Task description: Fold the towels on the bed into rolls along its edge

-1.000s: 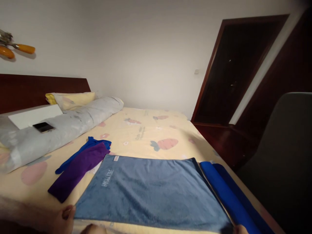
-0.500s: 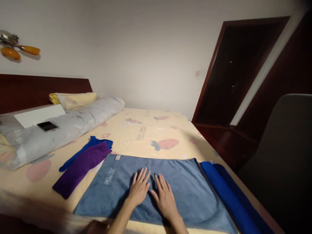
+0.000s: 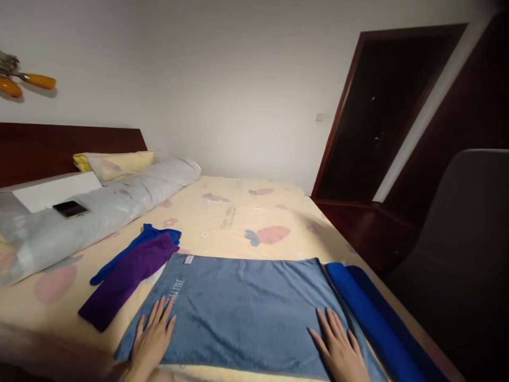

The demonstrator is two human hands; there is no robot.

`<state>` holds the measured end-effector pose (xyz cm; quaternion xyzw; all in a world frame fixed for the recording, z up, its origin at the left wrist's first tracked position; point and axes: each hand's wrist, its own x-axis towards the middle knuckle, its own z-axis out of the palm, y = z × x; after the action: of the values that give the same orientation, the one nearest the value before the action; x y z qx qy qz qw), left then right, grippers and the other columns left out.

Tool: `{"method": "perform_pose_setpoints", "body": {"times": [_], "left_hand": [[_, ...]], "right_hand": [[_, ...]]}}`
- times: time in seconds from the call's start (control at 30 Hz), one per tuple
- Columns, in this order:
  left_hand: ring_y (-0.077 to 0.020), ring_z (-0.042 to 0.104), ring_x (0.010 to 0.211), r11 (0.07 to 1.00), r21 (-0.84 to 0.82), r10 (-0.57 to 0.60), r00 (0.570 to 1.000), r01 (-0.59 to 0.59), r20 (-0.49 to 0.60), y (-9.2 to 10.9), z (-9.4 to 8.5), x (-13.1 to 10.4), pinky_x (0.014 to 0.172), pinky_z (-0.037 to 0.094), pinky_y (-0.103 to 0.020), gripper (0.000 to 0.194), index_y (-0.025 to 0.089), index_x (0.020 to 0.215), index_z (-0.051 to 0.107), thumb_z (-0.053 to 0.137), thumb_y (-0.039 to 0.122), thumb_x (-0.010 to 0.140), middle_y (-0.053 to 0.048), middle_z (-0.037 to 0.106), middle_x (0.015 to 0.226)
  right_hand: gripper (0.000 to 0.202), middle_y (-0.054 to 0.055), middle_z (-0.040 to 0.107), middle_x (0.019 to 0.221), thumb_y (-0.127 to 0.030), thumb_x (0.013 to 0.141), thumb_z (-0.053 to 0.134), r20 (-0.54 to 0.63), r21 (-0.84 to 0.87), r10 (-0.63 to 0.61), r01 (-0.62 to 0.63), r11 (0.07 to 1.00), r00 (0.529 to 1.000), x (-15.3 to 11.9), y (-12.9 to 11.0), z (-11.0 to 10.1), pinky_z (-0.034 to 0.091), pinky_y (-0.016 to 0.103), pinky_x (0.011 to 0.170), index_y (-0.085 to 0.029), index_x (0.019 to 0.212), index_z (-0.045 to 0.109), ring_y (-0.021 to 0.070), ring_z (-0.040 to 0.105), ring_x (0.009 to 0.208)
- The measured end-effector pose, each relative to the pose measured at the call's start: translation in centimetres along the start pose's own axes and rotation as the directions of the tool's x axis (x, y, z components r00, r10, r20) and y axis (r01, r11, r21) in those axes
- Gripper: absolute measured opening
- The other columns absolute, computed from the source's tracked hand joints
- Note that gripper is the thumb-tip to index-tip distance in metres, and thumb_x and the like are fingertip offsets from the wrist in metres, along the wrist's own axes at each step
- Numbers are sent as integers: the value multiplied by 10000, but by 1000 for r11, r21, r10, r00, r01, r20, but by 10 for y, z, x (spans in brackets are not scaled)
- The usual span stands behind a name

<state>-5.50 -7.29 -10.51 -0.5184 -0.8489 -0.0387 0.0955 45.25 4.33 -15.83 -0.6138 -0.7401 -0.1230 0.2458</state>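
Observation:
A blue-grey towel (image 3: 246,313) with pale lettering and a small white tag lies spread out on the bed. My left hand (image 3: 153,337) rests flat on its left part, just below the lettering, fingers spread. Toward the right edge of the towel, my right hand (image 3: 338,342) also lies flat with its fingers apart. Neither hand grips anything. Faint creases run across the cloth between them.
Left of the towel lie a folded purple cloth (image 3: 127,284) and a blue cloth (image 3: 119,257). Along the right sit a bright blue folded cloth (image 3: 366,313) and a navy one (image 3: 401,313). A phone (image 3: 70,208) lies on a grey bolster (image 3: 119,204). A dark chair back (image 3: 465,239) stands at right.
My hands have moved apart over the towel from its middle, the left one to the left and the right one to the right. The view has shifted slightly.

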Motion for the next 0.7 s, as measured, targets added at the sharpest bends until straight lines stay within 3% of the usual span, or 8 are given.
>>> {"method": "perform_pose_setpoints", "body": {"times": [0.1,0.23,0.3,0.37,0.43,0.5,0.63,0.7], "left_hand": [[-209,284,1456,998,-20,48,992,-51,-119,38,-8,-10,1176,231,-434,603,171,1491,398,308,152,895,-63,312,1569],[-195,275,1460,885,-149,411,891,-441,-195,145,-17,-21,1183,256,-407,591,199,1501,378,313,163,915,-23,301,1574],[-219,318,1442,878,-208,409,901,-431,-144,185,-17,-26,1163,299,-438,543,195,1487,404,320,244,953,-50,322,1560],[-235,330,1436,886,-248,383,920,-393,-89,197,-15,-30,1153,313,-464,533,220,1489,397,331,339,973,-59,316,1559],[-235,312,1444,894,-257,369,929,-367,-44,179,-13,-31,1157,298,-481,544,262,1506,353,320,403,981,-43,281,1572],[-230,288,1455,921,-231,322,947,-313,3,140,-11,-29,1161,275,-498,549,291,1516,312,293,429,985,-25,247,1582],[-241,269,1462,992,-93,93,995,-89,41,50,-6,-24,1159,240,-517,569,302,1506,331,319,476,964,-24,248,1582],[-246,289,1454,1000,-23,-12,1000,12,-2,28,-4,-24,1151,250,-508,561,270,1493,374,337,431,957,-46,276,1574]], "right_hand": [[790,187,388,1510,-684,932,233,-42,52,-17,19,998,999,13,-43,-3,367,538,1080,-118,1399,523,341,366,1401],[541,48,316,1567,-485,1006,285,136,286,-289,242,927,948,51,-153,-10,320,441,1147,-281,1501,359,219,287,1451],[545,52,280,1575,-477,1009,283,280,344,-350,246,906,894,71,-188,-11,290,447,1163,-272,1512,330,212,256,1461],[579,74,268,1573,-518,995,306,380,329,-335,212,920,863,86,-196,-9,257,473,1172,-246,1504,349,229,244,1464],[608,78,263,1573,-557,978,324,408,269,-280,178,947,869,93,-174,-5,228,490,1178,-241,1496,363,239,239,1465],[616,70,262,1574,-568,971,324,390,184,-202,139,973,898,92,-132,-1,215,491,1180,-247,1496,364,238,241,1465],[638,95,308,1557,-553,941,379,326,-26,17,-9,1000,945,83,-36,3,251,493,1165,-218,1483,401,263,284,1449],[645,146,340,1538,-524,933,391,267,-96,104,-81,992,958,78,-14,1,293,491,1144,-157,1461,442,294,310,1435]]}}
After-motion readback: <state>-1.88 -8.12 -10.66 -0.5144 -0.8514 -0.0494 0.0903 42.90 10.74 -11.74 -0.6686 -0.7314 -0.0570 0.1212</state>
